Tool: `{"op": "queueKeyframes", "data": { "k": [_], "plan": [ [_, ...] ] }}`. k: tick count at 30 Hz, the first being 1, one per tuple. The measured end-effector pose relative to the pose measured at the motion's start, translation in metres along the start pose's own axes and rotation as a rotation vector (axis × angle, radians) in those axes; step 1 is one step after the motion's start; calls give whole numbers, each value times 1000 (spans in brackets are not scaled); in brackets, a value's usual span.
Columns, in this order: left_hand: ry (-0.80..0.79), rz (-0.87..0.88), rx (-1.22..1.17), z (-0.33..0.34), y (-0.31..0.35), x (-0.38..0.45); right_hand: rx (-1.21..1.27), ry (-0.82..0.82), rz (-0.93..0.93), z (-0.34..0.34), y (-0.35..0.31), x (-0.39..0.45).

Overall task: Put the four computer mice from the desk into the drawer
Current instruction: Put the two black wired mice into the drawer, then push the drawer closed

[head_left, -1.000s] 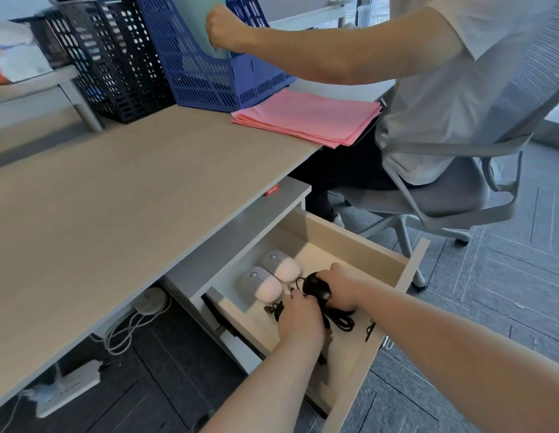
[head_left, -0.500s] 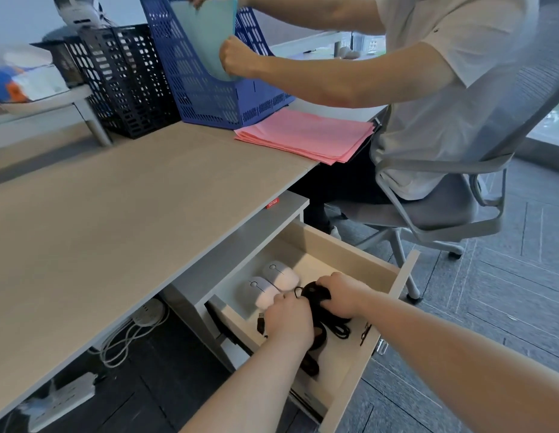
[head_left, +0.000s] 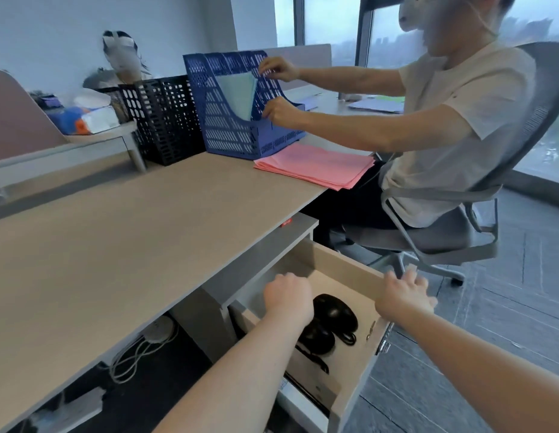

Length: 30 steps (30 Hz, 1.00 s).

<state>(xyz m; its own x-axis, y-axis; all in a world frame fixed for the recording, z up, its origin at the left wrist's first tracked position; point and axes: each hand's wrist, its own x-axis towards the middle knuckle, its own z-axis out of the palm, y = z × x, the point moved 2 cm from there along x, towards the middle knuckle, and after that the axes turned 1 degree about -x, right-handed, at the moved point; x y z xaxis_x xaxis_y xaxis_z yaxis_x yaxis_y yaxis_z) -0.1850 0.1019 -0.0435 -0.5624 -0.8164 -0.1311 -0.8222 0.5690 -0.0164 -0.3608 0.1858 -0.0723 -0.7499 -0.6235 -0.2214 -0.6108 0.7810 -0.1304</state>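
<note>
The wooden drawer (head_left: 343, 265) under the desk stands pulled out. Two black mice lie in it side by side, one (head_left: 336, 310) farther and one (head_left: 317, 340) nearer, with black cable (head_left: 347, 337) looped beside them. My left hand (head_left: 287, 296) hovers over the drawer's left part as a loose fist with nothing visible in it, and it hides whatever lies beneath. My right hand (head_left: 403, 295) rests on the top edge of the drawer's front panel, fingers curled over the rim.
The desk top (head_left: 122, 232) carries pink paper (head_left: 315, 165), a blue file rack (head_left: 234, 110) and a black one (head_left: 165, 120). A seated person (head_left: 453, 120) on a grey chair (head_left: 443, 242) handles the blue rack, close to the drawer's right. Cables and a power strip lie below the desk.
Both hands have let go of the black mouse and cable. The left hand rose above the drawer; the right moved out to the drawer's front edge. The view tilted up.
</note>
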Motion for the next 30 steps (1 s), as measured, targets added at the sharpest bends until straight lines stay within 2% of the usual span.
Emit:
{"op": "queueKeyframes", "data": {
  "k": [2, 4, 10, 13, 15, 16, 17, 18, 19, 20, 21, 22, 23, 30],
  "plan": [
    [19, 18, 17, -4, -4, -2, 100, -81, 65, 4, 4, 2],
    [49, 14, 19, -10, -9, -4, 224, -156, 44, 10, -1, 3],
    [365, 105, -25, -43, -35, 2, 383, -77, 89, 22, -30, 9],
    [475, 107, -4, -64, -60, 15, 568, -48, 97, 26, -50, 17],
    [458, 63, -2, -73, -79, 24, 718, -25, 100, 25, -65, 17],
    [429, 34, -4, -75, -89, 29, 680, -67, 39, 26, -71, 19],
    [399, 5, -8, -77, -99, 34, 385, -67, -98, 30, -78, 16],
    [373, -23, -14, -77, -109, 38, 213, -27, -154, 30, -86, 17],
    [349, -48, -22, -77, -119, 43, 153, -18, -171, 31, -94, 20],
    [321, -72, -31, -76, -129, 47, 191, -31, -186, 34, -98, 26],
    [293, -96, -43, -73, -138, 51, 358, -91, -126, 37, -103, 27],
    [273, -116, -55, -71, -145, 54, 712, -128, 5, 37, -109, 33],
    [258, -131, -67, -68, -151, 56, 925, -139, 46, 36, -113, 35],
    [157, -184, -163, -43, -181, 71, 781, -232, -61, 46, -143, 33]
  ]
}}
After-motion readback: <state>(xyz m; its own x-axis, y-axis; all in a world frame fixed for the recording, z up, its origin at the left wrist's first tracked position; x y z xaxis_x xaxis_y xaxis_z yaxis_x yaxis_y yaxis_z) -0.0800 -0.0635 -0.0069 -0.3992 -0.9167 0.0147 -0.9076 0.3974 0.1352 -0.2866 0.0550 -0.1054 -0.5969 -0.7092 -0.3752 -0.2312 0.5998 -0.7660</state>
